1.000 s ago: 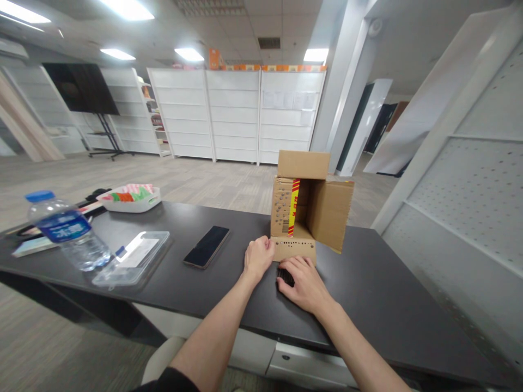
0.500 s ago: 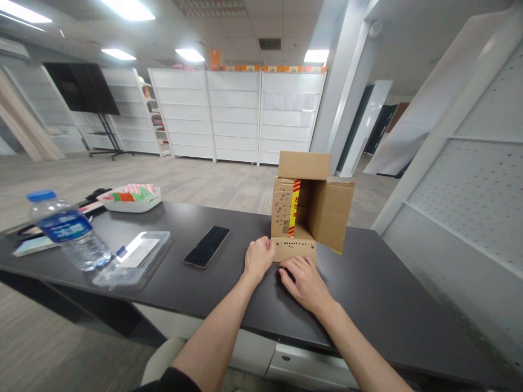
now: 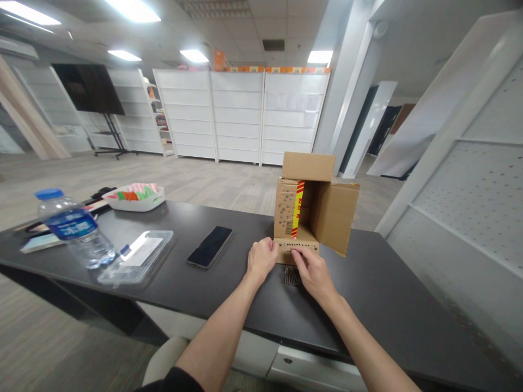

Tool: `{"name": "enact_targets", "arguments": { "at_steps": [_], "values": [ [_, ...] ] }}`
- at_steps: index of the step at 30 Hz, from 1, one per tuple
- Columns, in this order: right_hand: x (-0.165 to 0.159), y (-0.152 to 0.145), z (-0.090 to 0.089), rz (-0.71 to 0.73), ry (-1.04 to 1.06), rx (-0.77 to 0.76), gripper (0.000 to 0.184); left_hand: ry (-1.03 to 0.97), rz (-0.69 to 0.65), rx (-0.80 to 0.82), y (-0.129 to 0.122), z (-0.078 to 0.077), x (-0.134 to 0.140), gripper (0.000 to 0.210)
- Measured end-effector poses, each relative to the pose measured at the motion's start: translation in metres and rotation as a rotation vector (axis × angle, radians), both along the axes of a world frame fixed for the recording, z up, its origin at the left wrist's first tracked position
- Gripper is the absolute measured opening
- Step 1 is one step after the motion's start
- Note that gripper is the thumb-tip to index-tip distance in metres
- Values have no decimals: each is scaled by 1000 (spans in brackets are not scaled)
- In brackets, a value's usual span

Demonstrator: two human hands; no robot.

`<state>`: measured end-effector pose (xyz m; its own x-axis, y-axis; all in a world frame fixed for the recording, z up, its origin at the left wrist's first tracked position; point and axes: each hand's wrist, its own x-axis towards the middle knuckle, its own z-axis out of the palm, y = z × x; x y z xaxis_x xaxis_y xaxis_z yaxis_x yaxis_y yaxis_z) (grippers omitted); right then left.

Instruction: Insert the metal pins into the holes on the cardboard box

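Note:
A cardboard box (image 3: 310,212) stands on its side on the dark table, its opening facing me and its flaps spread. The lower flap (image 3: 300,253), with a row of small holes, lies toward me. My left hand (image 3: 262,258) is closed at that flap's left edge, fingertips gripping it. My right hand (image 3: 312,269) is above the flap, thumb and finger pinching a small thin dark piece that looks like a screw. Several similar screws (image 3: 291,276) lie side by side on the table just below the flap. The left flap (image 3: 285,207) bears small dark dots and red-yellow tape.
Left of my hands lie a black phone (image 3: 210,247) and a clear plastic case (image 3: 141,257). Farther left are a tilted-looking water bottle (image 3: 75,228) and a white basket (image 3: 137,202) with colourful contents. A perforated white panel (image 3: 482,218) stands to the right.
My right hand has risen from the table to the lower flap, now pinching a small piece and uncovering the row of screws. My left hand stays at the flap's edge.

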<state>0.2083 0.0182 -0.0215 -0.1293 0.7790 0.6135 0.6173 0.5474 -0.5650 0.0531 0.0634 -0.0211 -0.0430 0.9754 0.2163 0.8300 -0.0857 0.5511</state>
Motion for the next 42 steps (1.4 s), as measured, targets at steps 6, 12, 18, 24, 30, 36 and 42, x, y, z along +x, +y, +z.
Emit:
{"name": "enact_targets", "arguments": {
  "at_steps": [6,12,18,24,30,36,42],
  "values": [
    [-3,13,-4,-62,45,39,26,-1,-7,20,1,-2,0,30],
    [-4,17,-8,-93,19,73,27,9,-3,7,2,-5,-1,30],
    [-3,17,-7,-95,-51,78,26,10,-4,7,2,-5,-1,29],
    [-2,23,-12,-129,-156,72,25,5,-5,9,1,-3,-1,28],
    [-4,24,-11,-201,-262,66,19,6,-4,8,0,-2,-1,29],
    [-8,27,-9,-264,-358,76,17,18,4,-11,1,-3,0,28],
    [-8,30,-13,-298,-361,90,18,21,4,-5,0,-2,0,29]
  ]
}}
